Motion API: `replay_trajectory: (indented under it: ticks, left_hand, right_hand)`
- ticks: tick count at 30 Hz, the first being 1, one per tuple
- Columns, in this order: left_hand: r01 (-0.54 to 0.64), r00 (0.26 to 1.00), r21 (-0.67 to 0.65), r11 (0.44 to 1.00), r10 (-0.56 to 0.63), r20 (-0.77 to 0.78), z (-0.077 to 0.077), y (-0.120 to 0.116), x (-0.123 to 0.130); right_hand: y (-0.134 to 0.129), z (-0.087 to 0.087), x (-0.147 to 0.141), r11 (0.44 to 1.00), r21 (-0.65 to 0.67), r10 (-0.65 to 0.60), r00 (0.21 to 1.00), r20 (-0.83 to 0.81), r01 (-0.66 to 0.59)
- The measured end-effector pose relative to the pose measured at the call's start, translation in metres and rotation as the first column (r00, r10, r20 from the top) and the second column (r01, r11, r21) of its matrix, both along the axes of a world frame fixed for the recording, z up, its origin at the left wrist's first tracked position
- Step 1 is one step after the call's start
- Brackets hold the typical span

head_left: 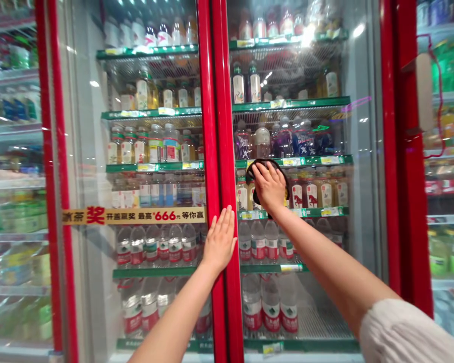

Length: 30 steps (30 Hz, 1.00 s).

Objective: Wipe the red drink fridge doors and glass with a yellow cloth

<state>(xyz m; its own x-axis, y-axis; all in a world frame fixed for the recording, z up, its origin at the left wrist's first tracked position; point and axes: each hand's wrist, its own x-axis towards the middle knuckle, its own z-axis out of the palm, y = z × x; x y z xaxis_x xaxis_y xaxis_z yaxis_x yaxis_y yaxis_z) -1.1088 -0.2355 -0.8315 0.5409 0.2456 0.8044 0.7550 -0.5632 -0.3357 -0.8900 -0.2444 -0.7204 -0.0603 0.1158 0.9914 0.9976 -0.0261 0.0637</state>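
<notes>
My left hand (220,241) lies flat on the red door frame (221,126) between two glass doors, fingers stretched upward and holding nothing. Higher and to the right, my right hand (269,187) presses a dark cloth (283,174) against the right glass door (306,302). The cloth shows around its fingers, with a bit of yellow at its edge. Behind the glass, shelves hold rows of drinks, among them dark purple bottles (287,138) just above my right hand and clear water bottles (258,241) below it.
A gold banner strip (136,216) crosses the left glass door. Another drinks cooler (15,186) stands at the far left, and more shelves of bottles (448,121) are at the far right. A pale box (423,93) with a red cord hangs beside the right door.
</notes>
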Motion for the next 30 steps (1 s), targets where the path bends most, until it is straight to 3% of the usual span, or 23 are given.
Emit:
replay_trajectory:
  ticks: [2, 5, 8, 10, 13, 16, 18, 21, 24, 26, 28, 30]
  left_hand:
    - [0.004, 1.0, 0.005, 1.0, -0.004, 0.017, -0.003, 0.001, 0.002]
    - [0.007, 0.999, 0.005, 1.0, -0.007, 0.041, -0.007, 0.001, 0.003]
    - [0.002, 0.998, -0.002, 1.0, -0.002, 0.062, -0.011, 0.002, 0.002]
    - [0.003, 0.998, -0.008, 1.0, -0.003, 0.07, -0.013, 0.001, 0.001]
    - [0.003, 0.998, -0.01, 1.0, -0.003, 0.061, -0.014, 0.001, -0.001]
    - [-0.003, 0.998, -0.009, 1.0, 0.003, 0.055, -0.014, 0.001, -0.001]
    - [0.001, 0.998, -0.014, 1.0, 0.0, 0.062, -0.014, 0.001, 0.0]
    - [0.012, 0.997, -0.035, 0.999, -0.009, 0.07, -0.015, 0.0, 0.002]
    - [0.022, 0.996, -0.06, 0.998, -0.017, 0.088, -0.015, -0.002, 0.004]
    - [0.033, 0.995, -0.065, 0.997, -0.027, 0.098, -0.015, -0.003, 0.005]
    - [0.044, 0.994, -0.061, 0.997, -0.038, 0.099, -0.015, -0.003, 0.006]
    - [0.048, 0.994, -0.057, 0.997, -0.042, 0.1, -0.016, -0.003, 0.005]
  right_hand:
    - [0.012, 0.006, -0.027, 0.999, 0.004, 0.039, 0.999, 0.007, -0.039]
    - [0.018, -0.015, -0.045, 0.991, -0.1, 0.109, 0.971, 0.214, -0.09]
    - [0.014, -0.048, -0.035, 0.974, -0.214, 0.159, 0.898, 0.411, -0.075]
    - [0.009, -0.059, -0.024, 0.964, -0.258, 0.186, 0.858, 0.479, -0.065]
    - [0.006, -0.043, -0.015, 0.957, -0.283, 0.206, 0.837, 0.507, -0.064]
    - [0.009, -0.008, -0.022, 0.971, -0.23, 0.152, 0.9, 0.409, -0.06]
    - [0.011, 0.004, -0.029, 0.98, -0.191, 0.113, 0.94, 0.321, -0.052]
    - [0.008, -0.012, -0.032, 0.979, -0.201, 0.105, 0.945, 0.31, -0.043]
    - [0.0, -0.047, -0.024, 0.959, -0.28, 0.165, 0.882, 0.441, -0.04]
    - [-0.004, -0.057, -0.017, 0.946, -0.322, 0.21, 0.836, 0.507, -0.042]
    - [-0.003, -0.049, -0.016, 0.947, -0.317, 0.211, 0.841, 0.497, -0.05]
    - [0.001, -0.028, -0.021, 0.96, -0.273, 0.177, 0.886, 0.428, -0.06]
